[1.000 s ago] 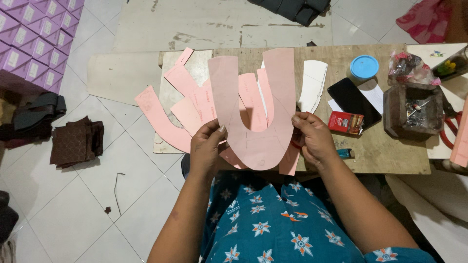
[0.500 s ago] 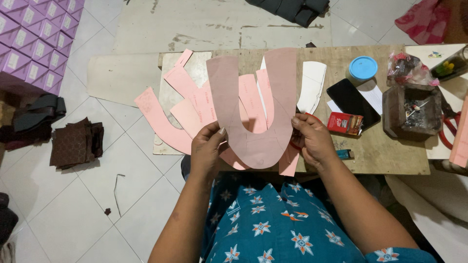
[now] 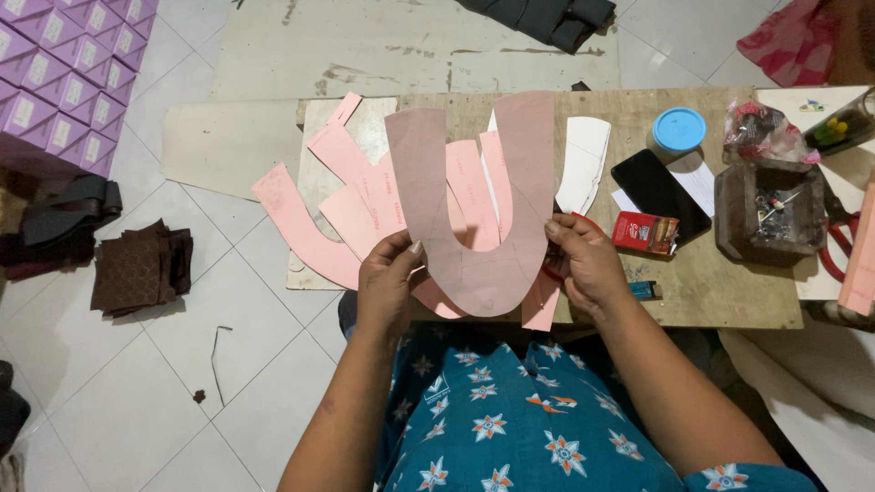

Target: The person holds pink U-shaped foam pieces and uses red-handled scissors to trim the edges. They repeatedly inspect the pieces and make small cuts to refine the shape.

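Two hands held one U-shaped dusty-pink pattern piece (image 3: pixel 474 232) above the near edge of the wooden table (image 3: pixel 729 292). At its left side, the left hand (image 3: pixel 387 282) pinched it, thumb on top and fingers closed behind. At its right side, the right hand (image 3: pixel 588 264) gripped likewise. Behind it fanned several lighter pink card pieces (image 3: pixel 365 196); their exact number could not be told. One white curved piece (image 3: pixel 583 164) lay on the table.
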{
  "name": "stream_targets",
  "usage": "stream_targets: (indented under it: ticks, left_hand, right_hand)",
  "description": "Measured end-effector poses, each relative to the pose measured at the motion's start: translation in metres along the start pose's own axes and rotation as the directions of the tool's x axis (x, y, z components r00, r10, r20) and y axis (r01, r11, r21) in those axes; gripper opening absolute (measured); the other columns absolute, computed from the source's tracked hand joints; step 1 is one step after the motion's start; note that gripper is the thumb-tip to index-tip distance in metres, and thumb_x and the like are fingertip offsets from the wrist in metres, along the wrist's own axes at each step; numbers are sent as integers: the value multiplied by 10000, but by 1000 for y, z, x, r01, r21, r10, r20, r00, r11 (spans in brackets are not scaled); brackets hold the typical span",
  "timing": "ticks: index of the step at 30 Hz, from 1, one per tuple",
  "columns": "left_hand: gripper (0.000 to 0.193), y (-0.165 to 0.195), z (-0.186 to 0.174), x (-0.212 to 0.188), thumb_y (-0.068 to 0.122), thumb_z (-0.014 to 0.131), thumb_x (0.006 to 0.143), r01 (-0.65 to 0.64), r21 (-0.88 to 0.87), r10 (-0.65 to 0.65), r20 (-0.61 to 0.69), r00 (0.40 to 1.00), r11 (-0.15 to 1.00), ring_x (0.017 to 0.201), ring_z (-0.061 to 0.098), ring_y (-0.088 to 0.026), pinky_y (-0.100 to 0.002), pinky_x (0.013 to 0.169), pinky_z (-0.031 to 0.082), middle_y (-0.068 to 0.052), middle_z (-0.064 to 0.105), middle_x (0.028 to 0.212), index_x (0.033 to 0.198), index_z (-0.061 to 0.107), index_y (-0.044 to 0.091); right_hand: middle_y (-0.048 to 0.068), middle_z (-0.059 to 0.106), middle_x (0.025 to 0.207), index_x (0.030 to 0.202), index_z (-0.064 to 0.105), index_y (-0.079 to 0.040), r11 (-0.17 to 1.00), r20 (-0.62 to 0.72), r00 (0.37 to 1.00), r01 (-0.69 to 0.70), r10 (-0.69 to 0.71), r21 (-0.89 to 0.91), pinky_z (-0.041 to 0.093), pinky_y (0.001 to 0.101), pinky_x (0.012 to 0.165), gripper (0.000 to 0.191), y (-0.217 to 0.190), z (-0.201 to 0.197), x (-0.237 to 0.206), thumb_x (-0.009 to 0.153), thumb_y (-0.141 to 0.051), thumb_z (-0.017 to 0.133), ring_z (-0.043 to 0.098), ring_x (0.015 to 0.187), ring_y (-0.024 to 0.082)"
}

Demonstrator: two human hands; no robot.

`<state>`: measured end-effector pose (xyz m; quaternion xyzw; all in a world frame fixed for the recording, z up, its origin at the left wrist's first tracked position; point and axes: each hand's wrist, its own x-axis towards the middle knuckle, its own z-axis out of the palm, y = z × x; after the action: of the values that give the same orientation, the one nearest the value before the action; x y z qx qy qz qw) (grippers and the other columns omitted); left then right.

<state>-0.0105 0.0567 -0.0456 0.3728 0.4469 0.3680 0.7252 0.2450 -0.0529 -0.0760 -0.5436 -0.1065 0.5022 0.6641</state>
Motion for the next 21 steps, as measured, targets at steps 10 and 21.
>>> stream_targets:
  ticks: [10, 21]
  left_hand:
    - [269, -6, -4, -1, 104, 619, 964, -2, -32, 3, 16, 1000, 999, 911, 693, -172, -346, 852, 591, -95, 727, 1046, 1198, 657, -24]
    - [253, -9, -4, -1, 87, 626, 957, 28, -51, -28, 0, 1000, 998, 863, 680, -166, -326, 813, 588, -91, 718, 982, 1180, 666, -25]
  right_hand:
    - [52, 710, 1035, 1142, 665, -36, 999, 9, 1000, -15, 14, 51, 591, 365, 908, 195, 3, 0, -1, 962, -111, 661, 683, 956, 155]
    - [59, 710, 1038, 1135, 656, -46, 997, 18, 999, -38, 37, 68, 591, 384, 901, 176, 6, -1, 0, 971, -109, 648, 690, 963, 183]
